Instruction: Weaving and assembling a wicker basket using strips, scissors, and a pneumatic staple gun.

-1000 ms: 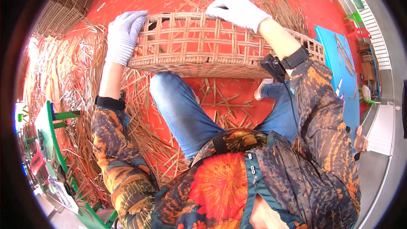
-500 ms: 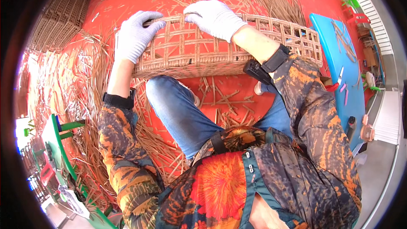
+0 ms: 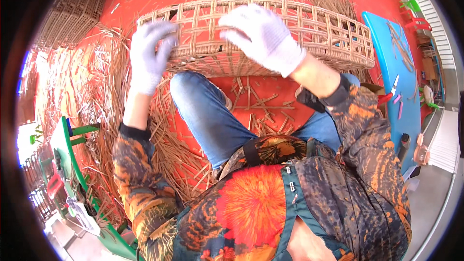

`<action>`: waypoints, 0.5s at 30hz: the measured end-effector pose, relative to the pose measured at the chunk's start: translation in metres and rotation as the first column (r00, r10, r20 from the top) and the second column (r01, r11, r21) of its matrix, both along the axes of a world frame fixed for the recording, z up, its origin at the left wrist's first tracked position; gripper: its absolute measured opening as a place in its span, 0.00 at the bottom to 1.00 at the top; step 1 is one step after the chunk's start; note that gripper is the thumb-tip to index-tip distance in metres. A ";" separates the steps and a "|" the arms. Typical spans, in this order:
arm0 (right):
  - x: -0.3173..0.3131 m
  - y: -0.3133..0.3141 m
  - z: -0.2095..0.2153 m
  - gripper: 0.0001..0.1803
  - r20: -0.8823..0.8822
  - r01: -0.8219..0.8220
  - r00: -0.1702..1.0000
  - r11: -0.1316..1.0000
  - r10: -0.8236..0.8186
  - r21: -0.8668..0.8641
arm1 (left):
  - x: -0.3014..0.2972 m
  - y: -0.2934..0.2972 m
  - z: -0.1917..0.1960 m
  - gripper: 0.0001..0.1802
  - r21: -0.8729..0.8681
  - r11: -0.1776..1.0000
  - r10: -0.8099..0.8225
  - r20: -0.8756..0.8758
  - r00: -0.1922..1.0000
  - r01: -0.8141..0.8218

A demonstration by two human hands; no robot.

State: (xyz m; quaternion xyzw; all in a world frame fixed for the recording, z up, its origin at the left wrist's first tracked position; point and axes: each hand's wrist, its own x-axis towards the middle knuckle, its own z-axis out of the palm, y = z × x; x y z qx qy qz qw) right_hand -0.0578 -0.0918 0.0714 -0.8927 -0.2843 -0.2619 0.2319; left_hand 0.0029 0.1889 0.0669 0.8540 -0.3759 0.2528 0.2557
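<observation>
A long brown woven wicker frame (image 3: pixel 309 25) with an open grid lies across the space ahead of my knees, its near face tilted toward me. My left hand (image 3: pixel 149 55), in a white knit glove, is at its left end with thumb and fingers apart and nothing seen between them. Over the middle of the grid is my gloved right hand (image 3: pixel 266 38), slightly blurred, fingers curved and held apart from the thumb. Nothing shows in its gap; whether its fingertips touch the weave I cannot tell.
Loose brown strips (image 3: pixel 104 96) heap on the red floor at left. A blue table (image 3: pixel 403 96) at right bears scissors (image 3: pixel 395 85) and a pink tool (image 3: pixel 399 108). Woven brown pieces (image 3: pixel 72 12) stack at the far left. A green-edged table (image 3: pixel 72 157) stands at lower left.
Both hands have come off the frame's top edge and moved down nearer me; the right has also shifted right. The frame now tips so more of its grid face shows.
</observation>
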 end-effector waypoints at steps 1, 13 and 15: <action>-0.014 0.002 -0.005 0.15 0.050 -0.001 0.999 1.000 0.001 -0.004 | -0.014 0.004 -0.006 0.19 0.044 0.999 0.014 0.008 1.000 -0.014; 0.001 0.037 -0.012 0.15 -0.159 0.117 0.980 0.992 -0.122 -0.040 | -0.027 -0.003 -0.014 0.22 0.025 0.994 0.104 -0.122 0.987 -0.102; 0.002 0.038 -0.012 0.14 -0.167 0.110 0.979 0.993 -0.113 -0.031 | -0.028 -0.004 -0.015 0.21 -0.002 0.995 0.099 -0.144 0.985 -0.101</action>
